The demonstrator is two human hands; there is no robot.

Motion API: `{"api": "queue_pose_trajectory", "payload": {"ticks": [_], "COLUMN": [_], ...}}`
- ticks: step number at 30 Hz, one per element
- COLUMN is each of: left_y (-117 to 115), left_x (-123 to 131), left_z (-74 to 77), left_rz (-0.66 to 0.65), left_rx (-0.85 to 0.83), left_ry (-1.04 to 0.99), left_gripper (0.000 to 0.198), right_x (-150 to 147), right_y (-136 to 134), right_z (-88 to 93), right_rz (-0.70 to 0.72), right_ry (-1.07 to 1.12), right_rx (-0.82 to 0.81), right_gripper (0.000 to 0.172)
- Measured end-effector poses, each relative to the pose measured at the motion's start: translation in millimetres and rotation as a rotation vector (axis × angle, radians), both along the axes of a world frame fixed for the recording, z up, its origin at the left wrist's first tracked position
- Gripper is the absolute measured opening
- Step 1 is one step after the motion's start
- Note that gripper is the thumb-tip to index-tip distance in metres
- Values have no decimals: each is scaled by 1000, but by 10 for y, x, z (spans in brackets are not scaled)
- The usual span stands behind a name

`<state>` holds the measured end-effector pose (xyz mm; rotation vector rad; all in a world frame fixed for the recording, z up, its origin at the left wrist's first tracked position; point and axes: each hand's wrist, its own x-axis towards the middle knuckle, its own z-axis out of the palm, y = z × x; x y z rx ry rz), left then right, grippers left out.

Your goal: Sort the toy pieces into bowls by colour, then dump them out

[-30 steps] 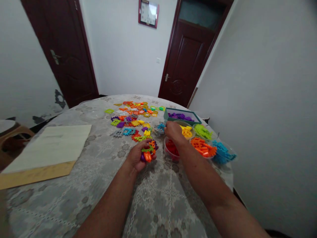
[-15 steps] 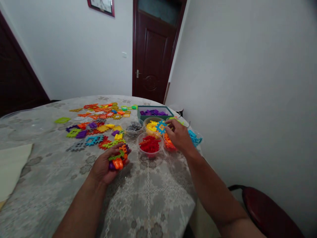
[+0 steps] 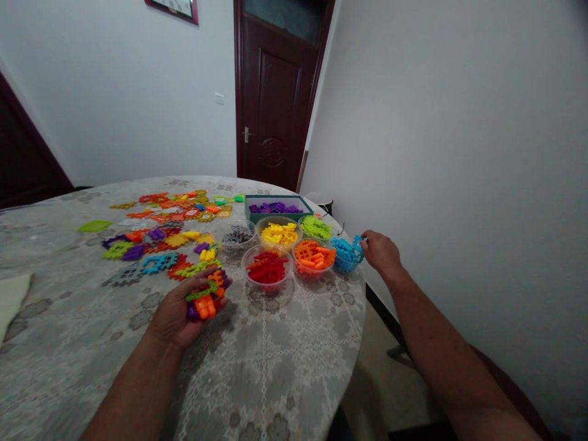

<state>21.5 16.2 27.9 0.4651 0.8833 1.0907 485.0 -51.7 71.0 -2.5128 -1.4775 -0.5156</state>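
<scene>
My left hand (image 3: 177, 309) is closed around a handful of plastic building pieces (image 3: 205, 306), orange, green and purple, held above the tablecloth. At the table's right edge my right hand (image 3: 383, 252) pinches a blue toothed plastic piece (image 3: 357, 246) over the rim of a clear bowl of blue pieces (image 3: 345, 262). Left of that bowl are a bowl of orange pieces (image 3: 314, 257) and a bowl of red pieces (image 3: 267, 268). Behind them sit bowls of yellow (image 3: 279, 233), lime green (image 3: 316, 227) and grey pieces (image 3: 237, 234).
A green-edged box (image 3: 252, 215) with purple pieces stands behind the bowls. Mixed loose pieces (image 3: 158, 263) lie spread across the table's left and far side. A pale cloth or sheet (image 3: 13, 300) lies at the far left. The wall rises close beyond the right table edge.
My right hand has carried the blue piece rightward from above the yellow and orange bowls to the blue bowl. My left hand keeps its handful. The view has turned slightly right.
</scene>
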Motion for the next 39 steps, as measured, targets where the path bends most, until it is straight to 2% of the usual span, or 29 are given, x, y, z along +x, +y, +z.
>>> {"api": "queue_pose_trajectory", "payload": {"ticks": [3, 6, 8, 10, 13, 15, 17, 18, 20, 22, 26, 29, 32, 35, 39], "left_y": [-31, -51, -44, -31, -12, 3, 18, 25, 36, 44, 57, 56, 44, 30, 31], "left_x": [-1, 1, 1, -1, -8, -19, -33, -39, -52, -63, -80, -76, -58, -42, -42], "left_z": [2, -19, -50, -86, -131, -153, -167, -170, -165, -148, -105, -80, -59, -46, -62], "left_rz": [-8, -29, -21, 2, 19, 26, 40, 44, 50, 58, 79, 78, 67, 57, 53], "left_rx": [-4, -4, -19, -39, -59, -61, -50, -44, -38, -39, -56, -58, -53, -51, -48], "left_ry": [-20, -80, -118, -152, -180, -183, -197, -209, -230, -232, -209, -192, -176, -168, -161], "left_gripper": [47, 44, 45, 43, 37, 34, 34, 34, 33, 30, 24, 20, 17, 14, 14], "right_x": [42, 67, -29, -305, -1069, -1686, -2239, -2462, -2775, -2928, -2937, -2820, -2629, -2378, -2039], "right_y": [-21, -10, 10, -8, -174, -354, -523, -584, -637, -616, -534, -509, -411, -138, 408], "right_z": [-142, -248, -253, -212, -174, -221, -318, -373, -476, -548, -567, -462, -254, -26, 106], "right_rz": [-19, 10, 78, 192, 490, 780, 1016, 1077, 1096, 1069, 1064, 1108, 1125, 1082, 856], "right_ry": [-11, -64, -86, -60, 95, 269, 398, 427, 439, 412, 419, 522, 612, 625, 573], "right_rx": [-20, 107, 220, 336, 433, 286, -28, -158, -348, -445, -477, -439, -348, -206, 65], "right_gripper": [32, 37, 37, 34, 27, 24, 29, 35, 48, 48, 29, 38, 42, 36, 36]}}
